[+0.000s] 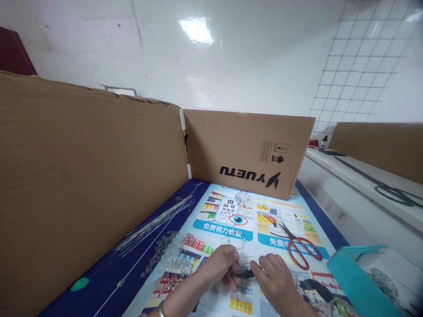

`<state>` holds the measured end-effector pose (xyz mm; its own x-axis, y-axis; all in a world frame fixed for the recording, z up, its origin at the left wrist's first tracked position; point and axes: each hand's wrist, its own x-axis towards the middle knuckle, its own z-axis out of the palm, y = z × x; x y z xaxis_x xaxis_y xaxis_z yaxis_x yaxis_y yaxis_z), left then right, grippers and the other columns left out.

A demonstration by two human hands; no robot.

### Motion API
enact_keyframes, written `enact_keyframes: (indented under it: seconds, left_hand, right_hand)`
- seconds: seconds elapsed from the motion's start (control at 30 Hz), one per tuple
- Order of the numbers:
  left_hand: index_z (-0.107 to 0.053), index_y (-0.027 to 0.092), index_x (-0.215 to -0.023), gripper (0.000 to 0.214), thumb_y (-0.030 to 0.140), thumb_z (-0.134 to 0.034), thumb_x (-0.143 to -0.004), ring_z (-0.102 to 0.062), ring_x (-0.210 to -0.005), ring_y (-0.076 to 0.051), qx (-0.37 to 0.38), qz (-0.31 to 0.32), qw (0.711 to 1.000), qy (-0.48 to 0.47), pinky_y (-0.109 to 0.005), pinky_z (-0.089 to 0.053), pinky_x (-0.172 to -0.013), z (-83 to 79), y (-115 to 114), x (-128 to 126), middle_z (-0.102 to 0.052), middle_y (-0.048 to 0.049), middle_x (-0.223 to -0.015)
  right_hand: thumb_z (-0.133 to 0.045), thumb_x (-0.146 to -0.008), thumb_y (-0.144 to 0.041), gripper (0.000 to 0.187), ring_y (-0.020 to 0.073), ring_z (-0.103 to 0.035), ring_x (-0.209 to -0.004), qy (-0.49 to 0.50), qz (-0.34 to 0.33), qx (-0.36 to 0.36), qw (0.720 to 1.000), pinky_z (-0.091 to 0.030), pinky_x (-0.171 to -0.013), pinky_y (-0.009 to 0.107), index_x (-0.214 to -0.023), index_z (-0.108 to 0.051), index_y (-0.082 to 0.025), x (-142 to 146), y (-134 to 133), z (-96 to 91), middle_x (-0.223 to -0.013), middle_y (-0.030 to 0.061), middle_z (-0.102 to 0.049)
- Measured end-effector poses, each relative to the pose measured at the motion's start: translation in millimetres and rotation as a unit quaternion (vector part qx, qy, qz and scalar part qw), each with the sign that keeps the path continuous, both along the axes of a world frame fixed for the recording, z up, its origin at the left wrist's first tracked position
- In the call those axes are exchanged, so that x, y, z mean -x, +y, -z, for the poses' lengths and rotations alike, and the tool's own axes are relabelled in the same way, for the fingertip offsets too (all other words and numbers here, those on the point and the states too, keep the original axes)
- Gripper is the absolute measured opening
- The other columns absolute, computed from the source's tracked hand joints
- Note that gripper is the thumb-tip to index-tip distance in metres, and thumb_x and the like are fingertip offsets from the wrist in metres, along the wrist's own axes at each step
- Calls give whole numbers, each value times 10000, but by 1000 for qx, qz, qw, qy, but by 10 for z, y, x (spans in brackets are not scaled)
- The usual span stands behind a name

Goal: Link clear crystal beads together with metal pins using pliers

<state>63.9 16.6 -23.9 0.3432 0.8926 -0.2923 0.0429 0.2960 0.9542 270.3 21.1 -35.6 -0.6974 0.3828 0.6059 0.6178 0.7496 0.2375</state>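
My left hand (225, 266) is closed, its thumb and forefinger pinching what looks like a thin piece of wire (238, 261). Opposite it, my right hand (276, 277) is wrapped around a small dark tool (243, 274) that looks like pliers. The tool's tip reaches towards the left fingers, and most of its body is hidden by the hand. Just beyond the hands lie a few clear beads on wire (243, 244). To the right, red-handled scissors (299, 248) rest partly spread on the printed mat (218, 304).
Many clear beads (178, 253) are heaped left of the hands, beside a bundle of straight wires (158, 220). A turquoise box (360, 277) with wire pieces stands at right. Cardboard panels (244, 149) enclose the left and back. More wire pieces (243, 198) lie near the back panel.
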Motion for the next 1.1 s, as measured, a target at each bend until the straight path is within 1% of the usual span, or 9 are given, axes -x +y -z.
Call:
enact_keyframes:
  seconds: [0.2, 0.4, 0.53, 0.67, 0.93, 1.1]
  left_hand:
    - [-462, 177, -777, 267, 436, -396, -765, -585, -376, -164, 8, -3, 1000, 14, -179, -320, -337, -55, -19, -11, -587, 7, -482]
    - [-458, 186, -764, 250, 431, -412, -749, -576, -363, -158, 1, -16, 1000, 10, -178, -301, -327, -103, -31, -24, -539, 40, -470]
    - [-465, 185, -764, 242, 420, -408, -760, -562, -353, -148, -4, -11, 1000, 19, -179, -297, -335, -125, -31, -24, -533, 42, -468]
    - [-471, 180, -758, 255, 428, -412, -773, -555, -351, -137, -12, -2, 1000, 14, -175, -291, -331, -127, -41, -19, -541, 37, -487]
    - [-476, 173, -763, 267, 428, -400, -783, -533, -339, -125, -16, 24, 1000, 11, -173, -293, -325, -93, -32, -1, -569, 19, -500]
    - [-461, 173, -760, 275, 441, -403, -779, -536, -347, -131, -26, 21, 999, 19, -176, -312, -328, -118, -50, -8, -551, 26, -491]
  right_hand:
    - [-459, -845, -103, 221, 162, -456, -728, 5, -6, -2, 1000, -336, -666, 329, -1006, -580, -194, 0, 1, -14, -803, 51, -542]
    - [-456, -843, -101, 210, 158, -431, -693, -4, 5, 4, 1000, -312, -639, 327, -977, -586, -196, 12, -11, -33, -764, 40, -523]
    - [-448, -849, -110, 203, 162, -421, -697, -8, 4, 11, 1000, -306, -639, 331, -975, -585, -191, 20, -11, -30, -763, 42, -518]
    - [-448, -848, -111, 204, 163, -413, -694, -11, 6, 20, 1000, -302, -634, 330, -973, -586, -194, 15, -6, -23, -759, 43, -518]
    - [-448, -850, -105, 216, 161, -447, -725, 1, -12, -8, 1000, -323, -665, 329, -999, -578, -192, 15, -4, -37, -793, 50, -533]
    - [-453, -846, -109, 186, 159, -422, -683, 0, -6, -3, 1000, -309, -633, 324, -951, -583, -191, 33, -19, -67, -747, 39, -518]
